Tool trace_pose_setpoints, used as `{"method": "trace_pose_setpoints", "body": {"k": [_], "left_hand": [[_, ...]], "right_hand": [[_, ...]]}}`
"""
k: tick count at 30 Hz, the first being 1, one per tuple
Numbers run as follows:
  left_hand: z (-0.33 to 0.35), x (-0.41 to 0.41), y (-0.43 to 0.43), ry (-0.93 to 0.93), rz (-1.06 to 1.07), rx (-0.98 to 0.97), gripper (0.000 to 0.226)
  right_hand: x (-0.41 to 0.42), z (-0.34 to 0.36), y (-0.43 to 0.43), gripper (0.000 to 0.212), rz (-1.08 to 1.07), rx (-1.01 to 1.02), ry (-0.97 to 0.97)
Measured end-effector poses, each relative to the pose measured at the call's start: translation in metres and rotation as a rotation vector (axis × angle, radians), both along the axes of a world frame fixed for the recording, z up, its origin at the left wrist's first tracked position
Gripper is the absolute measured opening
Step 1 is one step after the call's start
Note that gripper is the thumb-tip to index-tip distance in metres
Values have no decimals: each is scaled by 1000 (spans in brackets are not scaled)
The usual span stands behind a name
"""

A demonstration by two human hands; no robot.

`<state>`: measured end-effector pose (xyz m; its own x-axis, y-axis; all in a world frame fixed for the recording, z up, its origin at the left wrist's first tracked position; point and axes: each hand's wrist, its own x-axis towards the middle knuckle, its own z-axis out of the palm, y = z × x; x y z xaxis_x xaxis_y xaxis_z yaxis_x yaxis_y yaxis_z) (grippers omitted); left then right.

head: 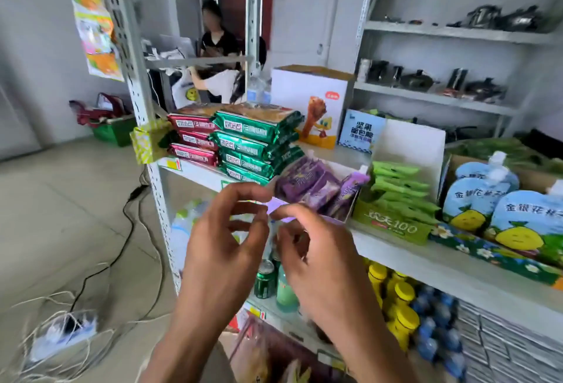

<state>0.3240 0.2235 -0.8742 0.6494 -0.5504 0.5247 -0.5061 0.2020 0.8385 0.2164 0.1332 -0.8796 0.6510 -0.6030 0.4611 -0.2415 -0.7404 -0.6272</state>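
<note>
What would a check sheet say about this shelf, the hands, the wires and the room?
Surface: grey shelf, stocked with snacks.
Job's things: slip, purple, in front of the shelf.
Clutter: green packs, red packs, purple packs, blue pouches.
Grippers: left hand and right hand both pinch the slip.
Cables: black cable and white cords on the floor, by a power strip.
Surroundings: two people behind the shelf; green basket on the floor.

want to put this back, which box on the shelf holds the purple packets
The white box straight behind the purple packet you hold, left of the green box; the others hold green packs or blue pouches.
</note>
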Motion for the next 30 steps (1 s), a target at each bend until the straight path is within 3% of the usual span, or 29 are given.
{"method": "trace_pose_setpoints", "body": {"k": [8,11,13,17,20,23,26,30], "left_hand": [[40,66,-11,7,39,-16,26],[43,84,-25,9,68,-46,28],[40,97,-39,23,97,-18,29],[35,123,-69,94,176,131,54],[48,136,-86,28,269,255,71],[61,153,-98,-59,315,436,76],[65,164,-104,-132,350,644,81],[63,171,-111,-197,298,703,92]], "right_hand": [[60,79,-34,18,9,-144,-14],[90,104,-70,29,13,-168,67],[119,120,-99,49,-58,-232,151],[162,120,-149,89,-221,109,245],[164,100,-165,101,-257,230,272],[158,90,-160,98,-248,343,258],[153,84,-157,86,-190,581,189],[151,84,-153,73,-122,739,121]]}}
